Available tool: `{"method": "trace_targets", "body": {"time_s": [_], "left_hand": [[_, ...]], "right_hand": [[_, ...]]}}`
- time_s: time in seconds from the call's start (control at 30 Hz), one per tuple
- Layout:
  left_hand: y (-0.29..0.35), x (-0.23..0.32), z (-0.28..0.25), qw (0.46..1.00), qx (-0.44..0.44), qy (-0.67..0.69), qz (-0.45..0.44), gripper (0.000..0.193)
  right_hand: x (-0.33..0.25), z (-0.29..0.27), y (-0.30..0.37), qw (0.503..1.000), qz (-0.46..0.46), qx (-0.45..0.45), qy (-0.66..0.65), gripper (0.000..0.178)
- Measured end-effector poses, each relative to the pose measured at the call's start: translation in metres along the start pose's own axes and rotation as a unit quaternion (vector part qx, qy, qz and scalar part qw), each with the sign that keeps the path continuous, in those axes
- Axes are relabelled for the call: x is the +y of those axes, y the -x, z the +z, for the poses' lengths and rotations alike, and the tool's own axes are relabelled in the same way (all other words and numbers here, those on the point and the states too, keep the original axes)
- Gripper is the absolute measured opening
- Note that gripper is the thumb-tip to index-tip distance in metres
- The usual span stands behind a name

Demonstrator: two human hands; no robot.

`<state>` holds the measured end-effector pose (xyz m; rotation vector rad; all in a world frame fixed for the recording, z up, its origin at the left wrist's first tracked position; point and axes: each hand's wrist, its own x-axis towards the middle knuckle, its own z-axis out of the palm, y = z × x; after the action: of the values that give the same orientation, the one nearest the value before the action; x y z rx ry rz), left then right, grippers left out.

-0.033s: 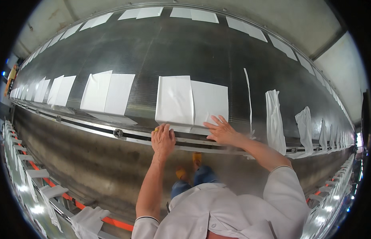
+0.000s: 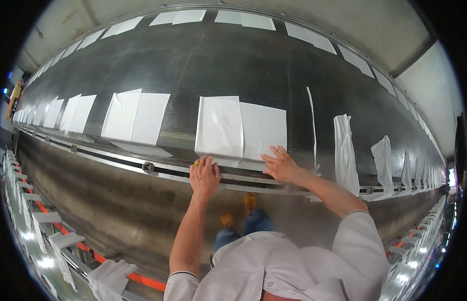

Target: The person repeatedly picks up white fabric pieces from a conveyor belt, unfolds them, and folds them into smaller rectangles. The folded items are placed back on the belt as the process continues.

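Observation:
A pair of white cloth panels lies side by side on the dark table in front of me: a slightly wrinkled left panel (image 2: 220,125) and a smoother right panel (image 2: 264,129). They meet along an upright overlap, and their near ends fold down over the table's edge. My left hand (image 2: 205,176) is closed at the left panel's near edge, fingers bent and held together, a yellow ring on one. Its thumb is hidden. My right hand (image 2: 283,166) lies palm down with fingers spread on the near right corner of the right panel.
Dark long table (image 2: 233,60) with a metal rail (image 2: 149,167) along its near side. Similar paired panels (image 2: 135,116) lie to the left; a narrow strip (image 2: 312,125) and bunched cloths (image 2: 346,153) to the right. Behind me, cloths (image 2: 110,281) hang from a rack.
My right hand has shifted slightly to the right along the panel's near edge, fingers a little closer together. My left hand has barely moved, and the cloths lie as before.

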<state>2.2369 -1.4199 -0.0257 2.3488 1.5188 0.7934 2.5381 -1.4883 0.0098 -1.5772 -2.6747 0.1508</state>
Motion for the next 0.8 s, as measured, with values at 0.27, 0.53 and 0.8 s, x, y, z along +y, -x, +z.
{"method": "trace_targets", "body": {"time_s": [0.27,0.53,0.8], "left_hand": [[-0.009,0.001,0.009,0.999,-0.004,-0.032,-0.004,0.025],[-0.013,0.01,0.016,0.997,-0.009,-0.066,-0.028,0.024],[-0.018,0.014,0.017,0.994,-0.037,-0.091,-0.039,0.023]], "right_hand": [[-0.014,0.028,-0.051,0.976,-0.136,0.171,-0.008,0.019],[0.041,0.017,-0.006,0.982,-0.184,-0.024,-0.034,0.01],[0.052,0.027,-0.031,0.965,-0.249,-0.086,0.017,0.016]]}}
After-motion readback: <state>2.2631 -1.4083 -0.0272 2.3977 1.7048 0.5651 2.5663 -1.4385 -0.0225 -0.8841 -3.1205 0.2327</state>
